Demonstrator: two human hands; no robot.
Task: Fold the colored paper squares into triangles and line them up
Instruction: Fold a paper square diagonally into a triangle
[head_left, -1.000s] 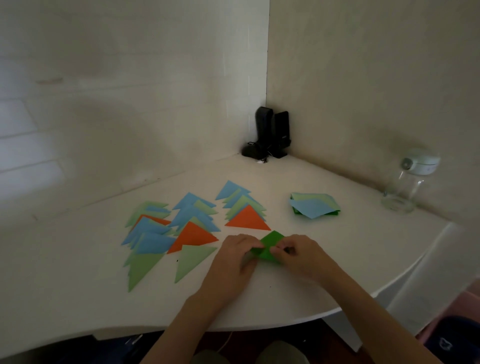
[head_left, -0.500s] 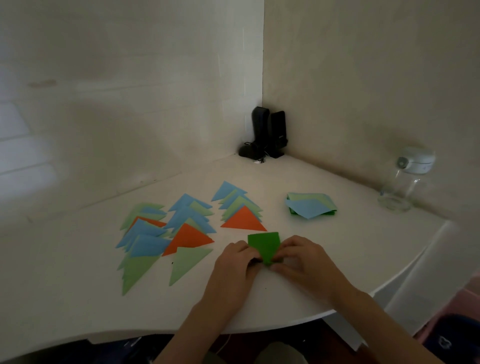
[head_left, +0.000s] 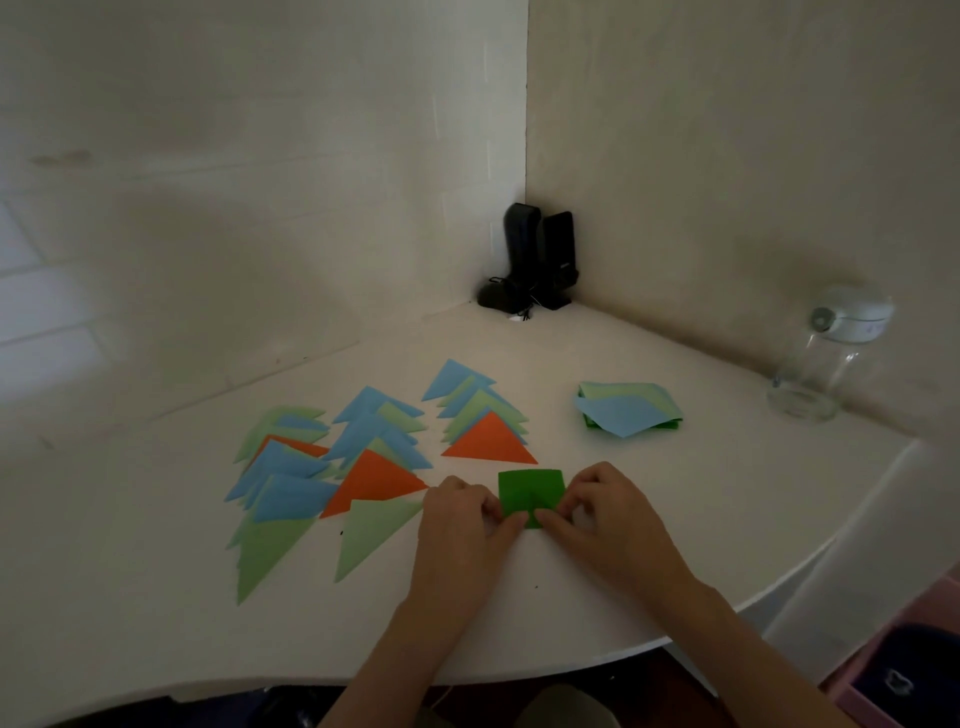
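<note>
A dark green paper square (head_left: 529, 493) lies flat on the white table (head_left: 649, 519) near the front edge, with a faint crease down its middle. My left hand (head_left: 462, 535) pinches its near left corner and my right hand (head_left: 608, 519) pinches its near right corner. To the left lie three rows of folded triangles (head_left: 332, 467) in blue, light green and orange, overlapping one another. An orange triangle (head_left: 491, 441) ends the rightmost row, just beyond the green square. A stack of unfolded squares (head_left: 628, 410) sits at the right, blue on top.
Two black speakers (head_left: 540, 260) stand in the wall corner at the back. A clear glass jar with a white lid (head_left: 826, 358) stands at the far right by the wall. The table's curved front edge runs just below my forearms.
The green paper went from a folded, tilted shape to an opened flat square. Both hands slid to its near corners.
</note>
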